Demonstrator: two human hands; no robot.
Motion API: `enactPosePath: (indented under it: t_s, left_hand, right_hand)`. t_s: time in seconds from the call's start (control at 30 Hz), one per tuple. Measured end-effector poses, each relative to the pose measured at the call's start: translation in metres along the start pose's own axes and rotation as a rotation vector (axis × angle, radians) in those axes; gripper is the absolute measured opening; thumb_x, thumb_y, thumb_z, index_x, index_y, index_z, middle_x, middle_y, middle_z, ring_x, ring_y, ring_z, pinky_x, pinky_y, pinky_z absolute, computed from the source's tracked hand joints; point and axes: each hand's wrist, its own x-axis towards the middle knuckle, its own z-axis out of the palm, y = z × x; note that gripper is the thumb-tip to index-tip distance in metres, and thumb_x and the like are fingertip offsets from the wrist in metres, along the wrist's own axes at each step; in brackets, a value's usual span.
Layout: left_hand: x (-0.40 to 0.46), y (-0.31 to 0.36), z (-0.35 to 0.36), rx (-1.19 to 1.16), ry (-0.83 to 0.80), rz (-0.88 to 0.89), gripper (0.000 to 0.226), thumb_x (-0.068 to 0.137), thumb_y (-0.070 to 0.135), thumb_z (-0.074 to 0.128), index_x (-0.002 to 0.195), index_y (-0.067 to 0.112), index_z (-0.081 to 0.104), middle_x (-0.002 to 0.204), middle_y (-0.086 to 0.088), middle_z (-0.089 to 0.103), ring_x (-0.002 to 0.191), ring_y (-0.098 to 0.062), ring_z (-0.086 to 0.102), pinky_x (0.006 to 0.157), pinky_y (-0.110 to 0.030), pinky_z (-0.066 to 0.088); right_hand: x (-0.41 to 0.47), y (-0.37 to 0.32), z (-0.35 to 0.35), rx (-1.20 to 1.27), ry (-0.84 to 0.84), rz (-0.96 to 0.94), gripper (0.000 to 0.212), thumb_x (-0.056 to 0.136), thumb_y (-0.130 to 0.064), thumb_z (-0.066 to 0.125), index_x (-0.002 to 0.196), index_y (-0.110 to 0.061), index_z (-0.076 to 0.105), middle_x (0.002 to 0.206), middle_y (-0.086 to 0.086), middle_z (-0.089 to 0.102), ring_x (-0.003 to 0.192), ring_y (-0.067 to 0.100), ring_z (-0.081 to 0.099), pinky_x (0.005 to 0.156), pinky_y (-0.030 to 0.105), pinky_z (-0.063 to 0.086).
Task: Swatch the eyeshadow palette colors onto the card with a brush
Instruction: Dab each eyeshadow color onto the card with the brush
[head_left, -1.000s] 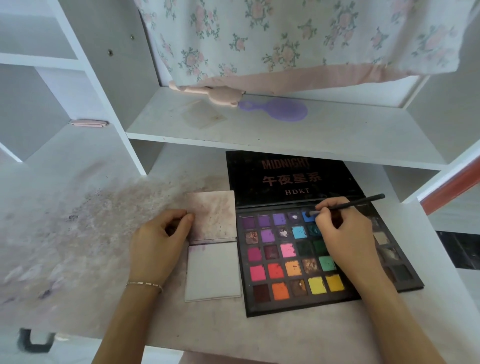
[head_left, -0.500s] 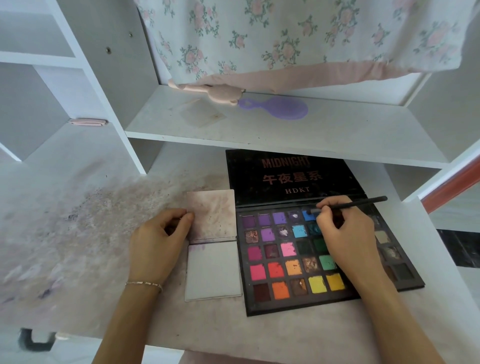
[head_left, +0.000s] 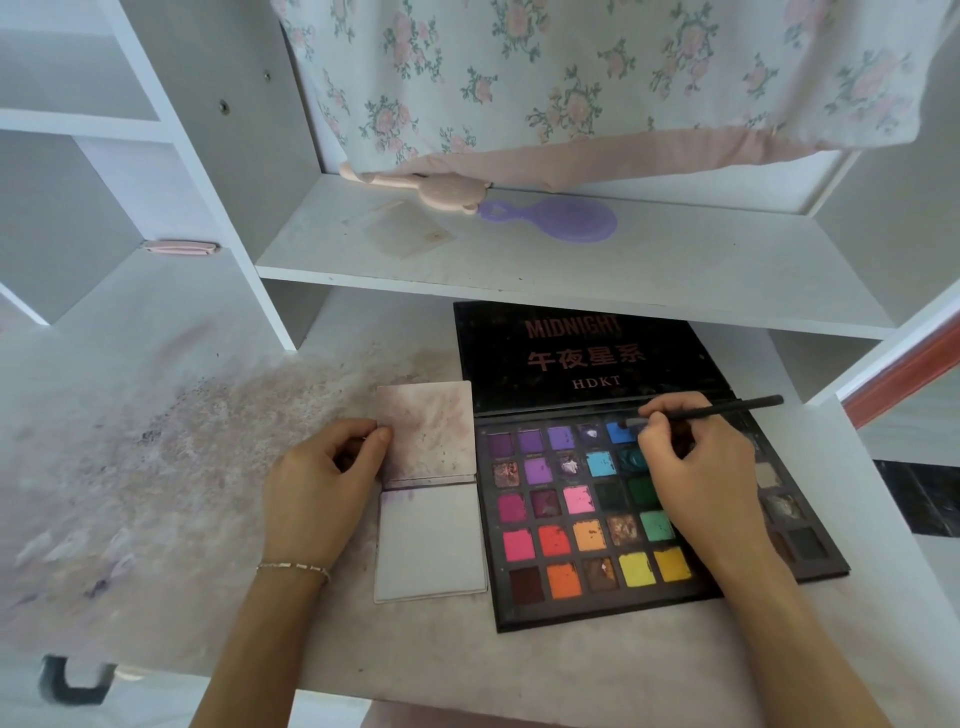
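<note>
An open black eyeshadow palette (head_left: 587, 603) with many coloured pans lies on the desk, its lid (head_left: 582, 358) folded back flat. My right hand (head_left: 701, 478) pinches a thin black brush (head_left: 727, 409), whose tip rests on the blue pan (head_left: 619, 432) in the top row. Left of the palette lies a white card (head_left: 430, 540) with a faint purple smear at its top-left corner, and a pink-stained card (head_left: 427, 428) sits above it. My left hand (head_left: 319, 488) holds the stained card's left edge with thumb and curled fingers.
The desk top (head_left: 156, 467) is stained with powder on the left. A white shelf (head_left: 571, 270) overhangs the palette lid and carries a purple hand mirror (head_left: 566, 221) and a pink object (head_left: 415, 187). Floral fabric (head_left: 571, 78) hangs behind. The desk's front edge is near my forearms.
The brush handle has tilted slightly while its tip stays on the blue pan. My left hand and both cards have not moved.
</note>
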Motion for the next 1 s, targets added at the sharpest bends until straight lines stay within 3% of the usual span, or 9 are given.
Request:
enactPosePath:
  t_s: [0.1,0.2,0.43,0.6,0.77,1.0]
  left_hand:
    - [0.0,0.0,0.0,0.001,0.0,-0.003,0.01,0.081,0.023,0.066,0.075,0.032,0.065,0.07,0.011,0.064,0.069,-0.01,0.059,0.067,-0.024,0.043]
    - [0.0,0.0,0.0,0.001,0.003,-0.003,0.007,0.081,0.022,0.066,0.076,0.027,0.068,0.069,0.014,0.062,0.069,-0.007,0.058,0.064,-0.02,0.043]
    - [0.0,0.002,-0.001,-0.013,-0.006,-0.018,0.006,0.081,0.023,0.065,0.077,0.026,0.069,0.07,0.009,0.066,0.071,-0.01,0.061,0.068,-0.025,0.046]
    - [0.0,0.004,-0.002,0.009,-0.019,-0.006,0.007,0.081,0.024,0.064,0.078,0.024,0.07,0.07,0.009,0.067,0.069,-0.009,0.061,0.065,-0.025,0.047]
    - [0.0,0.004,-0.003,0.001,-0.014,-0.004,0.007,0.081,0.024,0.064,0.077,0.026,0.07,0.067,0.018,0.062,0.067,0.001,0.058,0.064,-0.018,0.046]
    - [0.0,0.003,-0.002,-0.012,-0.004,-0.015,0.006,0.08,0.025,0.065,0.076,0.027,0.07,0.064,0.02,0.061,0.065,0.001,0.058,0.064,-0.019,0.046]
  right_hand:
    - [-0.004,-0.012,0.001,0.046,-0.02,-0.052,0.036,0.087,-0.003,0.052,0.076,-0.036,0.044,0.075,-0.016,0.055,0.08,-0.017,0.053,0.054,0.004,0.043]
    - [-0.011,-0.027,0.007,0.076,-0.06,-0.116,0.037,0.086,-0.001,0.052,0.076,-0.036,0.047,0.071,-0.016,0.056,0.077,-0.011,0.056,0.054,0.009,0.044]
    - [-0.042,-0.056,0.046,0.224,-0.264,-0.125,0.008,0.082,-0.024,0.051,0.076,-0.029,0.055,0.073,-0.004,0.06,0.055,0.009,0.053,0.047,0.017,0.042]
    - [-0.046,-0.067,0.064,0.263,-0.389,-0.126,0.023,0.085,-0.014,0.057,0.078,-0.036,0.055,0.076,-0.005,0.063,0.068,0.009,0.06,0.059,0.024,0.05]
    - [-0.047,-0.069,0.073,0.245,-0.438,-0.113,0.021,0.084,-0.017,0.058,0.079,-0.037,0.055,0.076,-0.009,0.064,0.076,0.004,0.06,0.065,0.018,0.051]
    - [-0.046,-0.068,0.074,0.219,-0.454,-0.112,0.022,0.083,-0.017,0.057,0.077,-0.038,0.054,0.075,-0.01,0.064,0.076,0.004,0.06,0.066,0.018,0.051]
